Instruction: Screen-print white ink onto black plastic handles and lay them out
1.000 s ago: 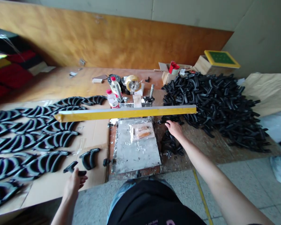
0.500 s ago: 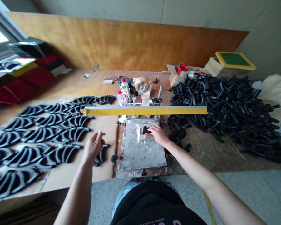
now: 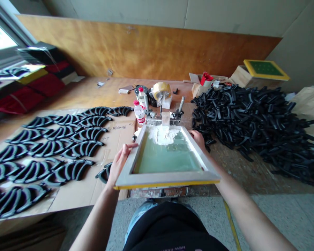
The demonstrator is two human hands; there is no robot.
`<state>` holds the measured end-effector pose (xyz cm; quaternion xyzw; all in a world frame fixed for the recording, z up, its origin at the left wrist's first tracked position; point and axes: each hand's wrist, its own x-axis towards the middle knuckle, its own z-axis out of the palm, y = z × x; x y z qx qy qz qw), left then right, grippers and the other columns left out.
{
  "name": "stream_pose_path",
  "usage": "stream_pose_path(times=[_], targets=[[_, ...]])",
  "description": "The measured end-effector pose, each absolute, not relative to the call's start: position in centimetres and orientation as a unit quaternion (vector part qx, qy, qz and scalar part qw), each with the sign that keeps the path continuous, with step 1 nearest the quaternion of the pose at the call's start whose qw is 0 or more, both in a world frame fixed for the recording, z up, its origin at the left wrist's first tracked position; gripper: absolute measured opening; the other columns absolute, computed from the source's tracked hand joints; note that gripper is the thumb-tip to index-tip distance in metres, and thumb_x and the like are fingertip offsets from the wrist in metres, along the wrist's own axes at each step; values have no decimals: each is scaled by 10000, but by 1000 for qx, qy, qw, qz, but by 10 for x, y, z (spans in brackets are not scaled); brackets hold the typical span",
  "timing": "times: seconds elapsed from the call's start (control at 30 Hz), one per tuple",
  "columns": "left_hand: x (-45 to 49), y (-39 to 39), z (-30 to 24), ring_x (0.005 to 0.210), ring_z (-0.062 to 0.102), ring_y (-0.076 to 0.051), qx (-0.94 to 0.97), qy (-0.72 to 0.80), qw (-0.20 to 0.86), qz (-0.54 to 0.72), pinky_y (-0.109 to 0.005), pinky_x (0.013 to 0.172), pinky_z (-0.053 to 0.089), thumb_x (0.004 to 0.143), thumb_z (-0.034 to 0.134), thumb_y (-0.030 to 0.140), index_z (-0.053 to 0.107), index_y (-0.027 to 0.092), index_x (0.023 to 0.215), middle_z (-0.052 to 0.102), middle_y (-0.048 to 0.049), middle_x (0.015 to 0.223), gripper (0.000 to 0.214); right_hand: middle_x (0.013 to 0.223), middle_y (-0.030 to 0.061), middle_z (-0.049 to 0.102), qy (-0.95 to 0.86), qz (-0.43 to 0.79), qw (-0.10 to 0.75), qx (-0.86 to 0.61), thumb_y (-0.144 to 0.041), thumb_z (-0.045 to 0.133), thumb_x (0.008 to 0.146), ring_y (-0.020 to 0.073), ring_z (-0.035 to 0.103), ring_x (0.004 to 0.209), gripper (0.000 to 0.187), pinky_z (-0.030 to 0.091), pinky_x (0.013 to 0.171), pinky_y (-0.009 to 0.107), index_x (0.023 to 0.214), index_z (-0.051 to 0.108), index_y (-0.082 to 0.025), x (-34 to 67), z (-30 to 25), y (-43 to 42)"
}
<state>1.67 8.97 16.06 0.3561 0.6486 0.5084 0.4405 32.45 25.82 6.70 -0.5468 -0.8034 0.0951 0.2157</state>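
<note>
A screen printing frame with pale rails, a yellow outer edge and green mesh slopes down toward me. White ink lies smeared on the far part of the mesh. My left hand is closed on the left rail, fingertips on top. Beside the right rail is my right hand; the frame hides part of its fingers, so its grip is unclear. The metal base plate and the black part on it are covered by the frame. A clamp stand stands at the frame's far end.
Rows of curved black parts lie on cardboard at left. A big heap of black parts fills the right side. Bottles and a tape roll stand behind the clamps. A yellow-edged green screen rests on a box.
The screen printing frame has swung down over the base plate. My left hand has moved right onto its rail. My right hand has left the black part and moved to the frame's right side.
</note>
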Motion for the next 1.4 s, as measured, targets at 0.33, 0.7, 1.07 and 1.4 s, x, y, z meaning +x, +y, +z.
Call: stream_pose_path(times=[0.33, 0.7, 1.07, 1.4], targets=[[15, 70, 37, 767, 668, -214, 345, 679, 486, 428, -323, 699, 531, 779, 601, 600, 430, 182, 1425, 705, -65, 907, 788, 1070, 124, 603, -899, 56, 166, -402, -169, 668, 819, 260, 516, 1071, 239, 435, 946, 388, 1049, 612, -139, 219, 95, 292], [14, 68, 32, 969, 660, -258, 371, 707, 440, 411, -346, 847, 498, 816, 548, 598, 538, 160, 1329, 714, -103, 1039, 674, 828, 42, 612, -974, 108, 84, -184, -117, 602, 817, 196, 541, 859, 73, 413, 727, 283, 795, 604, -187, 245, 102, 230], [19, 68, 64, 728, 656, -207, 330, 692, 481, 426, -274, 620, 490, 770, 609, 604, 509, 153, 1360, 720, -71, 862, 749, 901, 63, 630, -952, 111, 156, -238, -152, 626, 848, 209, 550, 907, 109, 451, 794, 312, 955, 645, -168, 245, 94, 229], [13, 91, 160, 810, 641, -195, 330, 621, 478, 526, -272, 667, 508, 813, 537, 657, 664, 178, 1172, 705, -58, 1023, 612, 1069, 90, 631, -825, 57, 268, -494, -343, 596, 894, 238, 609, 941, 503, 470, 835, 348, 1375, 497, -237, 271, 144, 335]])
